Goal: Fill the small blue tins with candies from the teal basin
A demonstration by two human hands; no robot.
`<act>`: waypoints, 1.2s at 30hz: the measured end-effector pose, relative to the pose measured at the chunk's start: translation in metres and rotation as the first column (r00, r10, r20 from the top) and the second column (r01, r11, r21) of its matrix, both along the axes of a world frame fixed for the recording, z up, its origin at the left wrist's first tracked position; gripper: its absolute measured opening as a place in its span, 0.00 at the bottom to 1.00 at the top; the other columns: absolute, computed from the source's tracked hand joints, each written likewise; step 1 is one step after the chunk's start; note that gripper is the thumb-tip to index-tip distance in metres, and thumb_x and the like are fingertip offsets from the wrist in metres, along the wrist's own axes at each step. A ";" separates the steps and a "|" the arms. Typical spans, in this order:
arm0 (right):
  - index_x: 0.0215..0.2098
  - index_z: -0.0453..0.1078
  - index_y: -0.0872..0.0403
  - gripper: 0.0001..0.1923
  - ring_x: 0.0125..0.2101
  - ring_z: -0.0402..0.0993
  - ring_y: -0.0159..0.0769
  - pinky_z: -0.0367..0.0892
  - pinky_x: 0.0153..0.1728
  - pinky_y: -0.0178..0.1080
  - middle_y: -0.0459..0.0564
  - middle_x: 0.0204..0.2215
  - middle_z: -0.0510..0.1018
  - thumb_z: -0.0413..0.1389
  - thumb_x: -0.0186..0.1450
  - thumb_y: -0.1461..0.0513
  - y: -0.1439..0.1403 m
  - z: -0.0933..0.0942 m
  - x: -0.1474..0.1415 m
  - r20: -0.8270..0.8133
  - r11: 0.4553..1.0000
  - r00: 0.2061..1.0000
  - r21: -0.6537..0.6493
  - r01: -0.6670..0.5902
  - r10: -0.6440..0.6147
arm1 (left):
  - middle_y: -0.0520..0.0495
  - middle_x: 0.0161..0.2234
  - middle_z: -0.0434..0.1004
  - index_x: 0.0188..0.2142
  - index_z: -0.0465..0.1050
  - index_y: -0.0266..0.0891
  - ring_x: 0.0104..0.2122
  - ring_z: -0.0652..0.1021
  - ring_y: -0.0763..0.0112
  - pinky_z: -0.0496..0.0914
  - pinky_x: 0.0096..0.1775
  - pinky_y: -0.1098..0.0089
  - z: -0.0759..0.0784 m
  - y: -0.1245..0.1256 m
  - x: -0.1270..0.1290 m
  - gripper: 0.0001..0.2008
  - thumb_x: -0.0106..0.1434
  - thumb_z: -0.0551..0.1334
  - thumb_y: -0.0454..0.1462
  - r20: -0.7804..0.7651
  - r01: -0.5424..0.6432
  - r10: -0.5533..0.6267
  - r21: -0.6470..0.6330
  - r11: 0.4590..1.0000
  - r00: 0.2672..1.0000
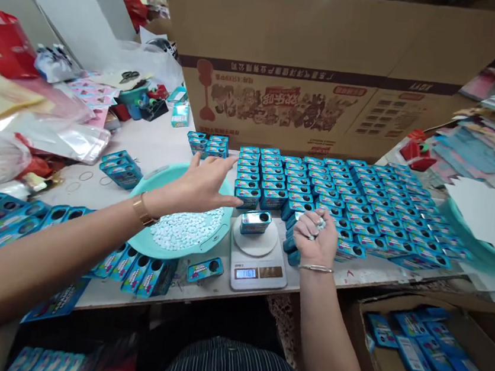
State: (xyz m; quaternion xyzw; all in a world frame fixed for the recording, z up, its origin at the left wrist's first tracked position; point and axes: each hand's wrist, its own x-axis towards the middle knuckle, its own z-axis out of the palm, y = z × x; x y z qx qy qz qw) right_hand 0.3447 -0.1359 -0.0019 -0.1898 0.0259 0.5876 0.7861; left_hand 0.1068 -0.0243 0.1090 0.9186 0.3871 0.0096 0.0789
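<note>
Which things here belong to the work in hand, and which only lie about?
In use: left hand, right hand holding white tablets, tin on the scale, teal basin of tablets, rows of blue tins.
Lying about: scissors, red bag, paper stacks.

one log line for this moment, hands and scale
left hand: open, over teal basin of white tablets | right hand: closed on tablets | scale: one blue tin on it

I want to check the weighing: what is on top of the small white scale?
One blue tin lies on the scale, its round opening showing. Its contents cannot be seen. Neither hand touches it.
</note>
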 end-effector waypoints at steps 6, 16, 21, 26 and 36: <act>0.24 0.57 0.52 0.14 0.09 0.50 0.22 0.47 0.09 0.27 0.34 0.14 0.55 0.48 0.69 0.62 0.016 0.008 -0.008 0.074 1.000 0.997 -0.026 0.006 -0.004 | 0.36 0.61 0.64 0.65 0.50 0.40 0.63 0.59 0.44 0.45 0.61 0.40 -0.026 -0.008 -0.028 0.39 0.61 0.60 0.53 -0.051 -0.003 0.001 -0.042 0.999 0.999; 0.24 0.57 0.52 0.17 0.09 0.49 0.21 0.47 0.09 0.26 0.35 0.13 0.55 0.45 0.71 0.59 0.037 0.020 -0.025 0.134 0.985 0.990 -0.160 0.061 -0.040 | 0.36 0.55 0.70 0.61 0.58 0.37 0.59 0.65 0.44 0.45 0.61 0.40 -0.032 -0.017 -0.005 0.35 0.60 0.63 0.51 -0.032 0.058 -0.063 -0.147 0.987 0.997; 0.25 0.57 0.52 0.16 0.10 0.48 0.21 0.47 0.10 0.26 0.34 0.13 0.54 0.51 0.69 0.56 0.050 0.017 -0.034 0.235 0.984 0.971 -0.162 0.074 -0.035 | 0.37 0.54 0.71 0.58 0.60 0.38 0.56 0.68 0.45 0.50 0.60 0.40 -0.050 -0.023 0.018 0.32 0.59 0.65 0.48 -0.005 0.088 -0.090 -0.185 0.979 0.996; 0.25 0.57 0.52 0.17 0.12 0.50 0.21 0.51 0.12 0.26 0.34 0.14 0.55 0.54 0.66 0.53 0.060 0.009 -0.047 0.349 0.976 0.934 -0.165 0.143 -0.078 | 0.36 0.56 0.70 0.56 0.63 0.38 0.57 0.67 0.45 0.51 0.61 0.41 -0.080 -0.028 0.041 0.31 0.57 0.67 0.47 0.037 0.057 -0.051 -0.189 0.980 0.998; 0.24 0.60 0.52 0.18 0.15 0.56 0.23 0.61 0.19 0.28 0.35 0.15 0.57 0.58 0.63 0.51 0.063 0.002 -0.061 0.478 0.958 0.862 -0.129 0.257 -0.167 | 0.43 0.46 0.77 0.49 0.73 0.41 0.51 0.72 0.53 0.57 0.58 0.51 -0.115 -0.027 0.064 0.21 0.60 0.63 0.48 0.233 -0.034 0.091 -0.236 0.971 0.968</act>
